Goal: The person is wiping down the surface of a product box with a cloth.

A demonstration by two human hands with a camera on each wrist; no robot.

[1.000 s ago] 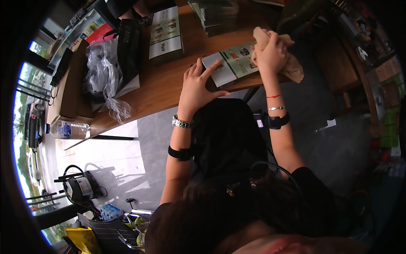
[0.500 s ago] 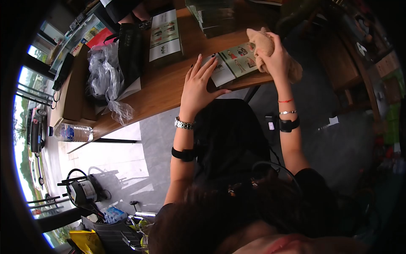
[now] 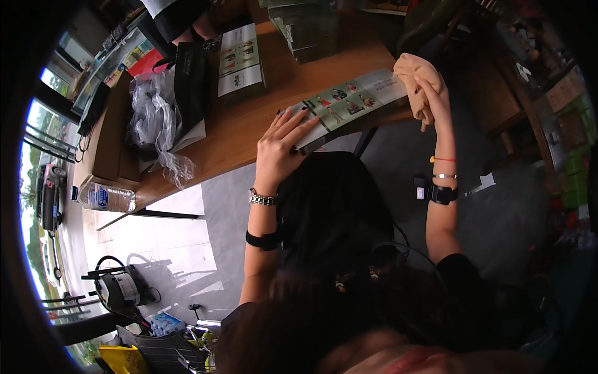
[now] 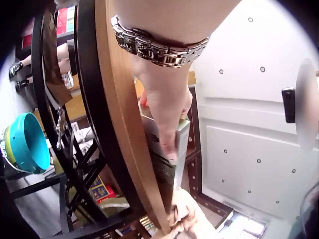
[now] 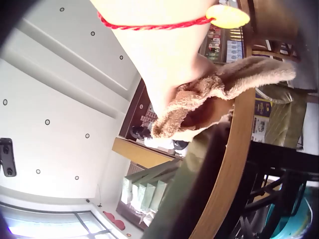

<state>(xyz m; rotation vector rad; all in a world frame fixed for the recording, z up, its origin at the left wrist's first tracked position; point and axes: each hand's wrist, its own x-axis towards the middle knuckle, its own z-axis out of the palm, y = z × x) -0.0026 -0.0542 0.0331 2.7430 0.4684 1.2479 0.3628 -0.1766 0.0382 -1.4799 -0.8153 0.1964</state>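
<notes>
- Our long printed box [image 3: 346, 103] lies along the near edge of the tabletop [image 3: 218, 140], its long side running from 8 to 2 o'clock in the head view.
- The tan cloth [image 3: 416, 71] is bunched against the box's 2 o'clock end.
- To work the cloth well, we'd spread a flat fold under the fingers, press lightly and evenly, and follow the long side so the corner doesn't snag.
- We'd steady the 8 o'clock end meanwhile; so near the edge, a hard push could tip or slide the box.
- Our right hand [image 3: 436, 106] reaches out at 2 o'clock, its fingers curled into the cloth and gripping it.
- Our left hand [image 3: 279, 156] rests at the box's 8 o'clock end, its fingers extended and slightly spread across the top; the left wrist view shows the thumb along the side.
- Around our box: a stack of boxes [image 3: 311, 37] at 11 o'clock, a second printed box [image 3: 240, 62] at 10, clear plastic [image 3: 149, 106] at 9 and a bottle [image 3: 107, 197] at 8.
</notes>
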